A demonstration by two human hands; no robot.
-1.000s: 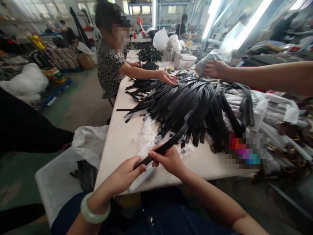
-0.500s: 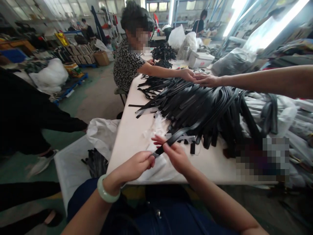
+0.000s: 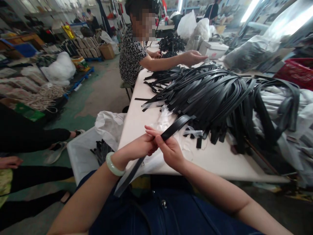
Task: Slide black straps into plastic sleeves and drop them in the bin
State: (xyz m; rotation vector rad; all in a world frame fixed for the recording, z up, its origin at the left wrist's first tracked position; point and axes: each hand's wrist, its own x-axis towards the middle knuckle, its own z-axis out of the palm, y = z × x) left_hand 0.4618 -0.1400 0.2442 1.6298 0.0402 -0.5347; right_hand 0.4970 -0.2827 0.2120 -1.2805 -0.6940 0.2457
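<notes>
A black leather-like strap [image 3: 174, 128] runs through both my hands above the near edge of the white table [image 3: 217, 164]. My left hand [image 3: 140, 146], with a pale green bangle on the wrist, is closed round it. My right hand [image 3: 170, 150] pinches the same strap just beside the left, thumb on top. One end of the strap, with clear film on it, hangs below my left hand over my lap. Its other end reaches toward a large heap of black straps [image 3: 207, 94] on the table. Crumpled clear film [image 3: 166, 116] lies behind my hands.
A co-worker [image 3: 133, 54] sits at the table's far left, one arm stretched over the heap. A white bin [image 3: 84, 150] with black straps stands on the floor at my left. White plastic wrapping [image 3: 302, 127] lies at the right. Other people stand at the left.
My left hand has slid along the strap to meet my right, and a strap end now hangs below it. Another person's arm that reached in from the right is gone. The view has shifted.
</notes>
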